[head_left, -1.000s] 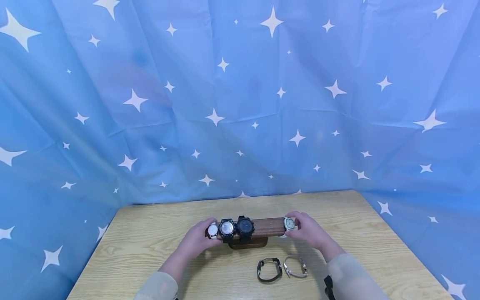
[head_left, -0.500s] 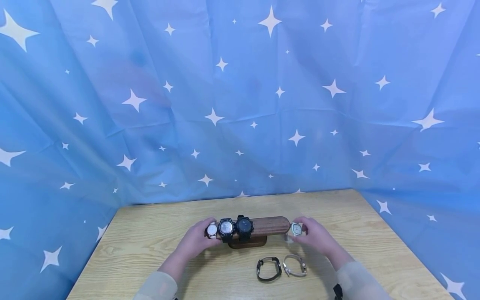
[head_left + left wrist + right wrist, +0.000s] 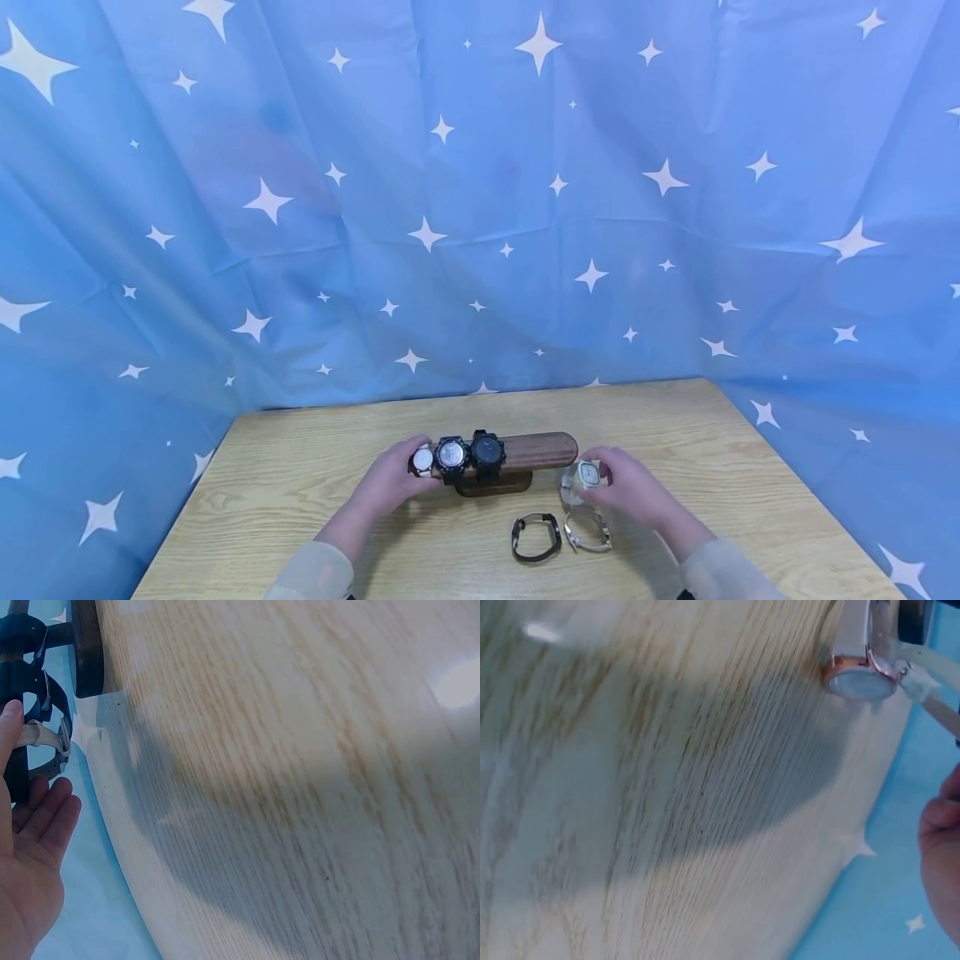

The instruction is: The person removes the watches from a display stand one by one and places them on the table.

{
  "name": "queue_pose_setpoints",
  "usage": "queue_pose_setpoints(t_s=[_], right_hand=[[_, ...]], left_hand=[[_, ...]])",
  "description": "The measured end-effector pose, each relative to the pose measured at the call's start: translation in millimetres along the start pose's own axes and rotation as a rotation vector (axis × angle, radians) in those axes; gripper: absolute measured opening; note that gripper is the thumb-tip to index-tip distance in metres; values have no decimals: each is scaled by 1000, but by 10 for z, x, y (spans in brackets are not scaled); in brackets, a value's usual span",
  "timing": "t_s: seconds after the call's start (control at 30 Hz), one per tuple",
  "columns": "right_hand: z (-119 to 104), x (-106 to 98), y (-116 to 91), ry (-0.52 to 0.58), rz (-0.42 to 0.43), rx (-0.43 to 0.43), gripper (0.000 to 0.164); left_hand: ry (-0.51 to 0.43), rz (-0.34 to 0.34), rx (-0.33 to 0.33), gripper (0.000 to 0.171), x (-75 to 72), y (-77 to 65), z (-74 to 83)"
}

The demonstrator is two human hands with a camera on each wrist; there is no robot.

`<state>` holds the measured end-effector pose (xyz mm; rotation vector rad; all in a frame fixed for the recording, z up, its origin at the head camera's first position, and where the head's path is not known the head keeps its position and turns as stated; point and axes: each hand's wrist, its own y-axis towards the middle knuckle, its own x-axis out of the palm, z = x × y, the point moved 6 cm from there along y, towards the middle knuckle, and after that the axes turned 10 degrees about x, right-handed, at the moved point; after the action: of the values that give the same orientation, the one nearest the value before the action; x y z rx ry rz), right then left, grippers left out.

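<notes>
A dark wooden watch stand (image 3: 538, 451) with a rounded bar stands on the table. My left hand (image 3: 386, 483) grips the bar's left end, beside a white-faced watch (image 3: 423, 459) strapped round it; thumb and fingers lie on opposite sides of the bar in the left wrist view. Two chunky black watches (image 3: 452, 454) sit further along the bar. Just off the bar's bare right end, my right hand (image 3: 630, 487) pinches a white watch (image 3: 588, 473) with a squarish pale-green dial, its strap loop hanging to the left. The right wrist view catches only the hand's edge.
In front of the stand, a dark-strapped watch (image 3: 536, 560) and a pale-strapped watch (image 3: 594, 547) lie on their sides on the wooden table (image 3: 300, 467). The pale one has a rose-gold case in the right wrist view. A blue star-printed curtain (image 3: 480, 183) hangs behind.
My right hand has drawn the white watch off the bar's right end, then moved it a little toward me. The left hand keeps its grip on the stand.
</notes>
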<state>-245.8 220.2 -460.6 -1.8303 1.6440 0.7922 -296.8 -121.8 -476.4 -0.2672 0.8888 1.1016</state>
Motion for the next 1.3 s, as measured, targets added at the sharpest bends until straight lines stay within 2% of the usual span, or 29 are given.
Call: queue_pose_setpoints(t_s=[0.3, 0.8, 1.3], right_hand=[[-219, 118, -49, 45, -42, -88, 54], [-388, 362, -21, 60, -85, -69, 52], [-595, 583, -34, 55, -146, -116, 49]], left_hand=[[15, -8, 5, 75, 17, 9, -29], [-6, 0, 24, 71, 0, 7, 1], [-4, 5, 40, 69, 3, 4, 2]])
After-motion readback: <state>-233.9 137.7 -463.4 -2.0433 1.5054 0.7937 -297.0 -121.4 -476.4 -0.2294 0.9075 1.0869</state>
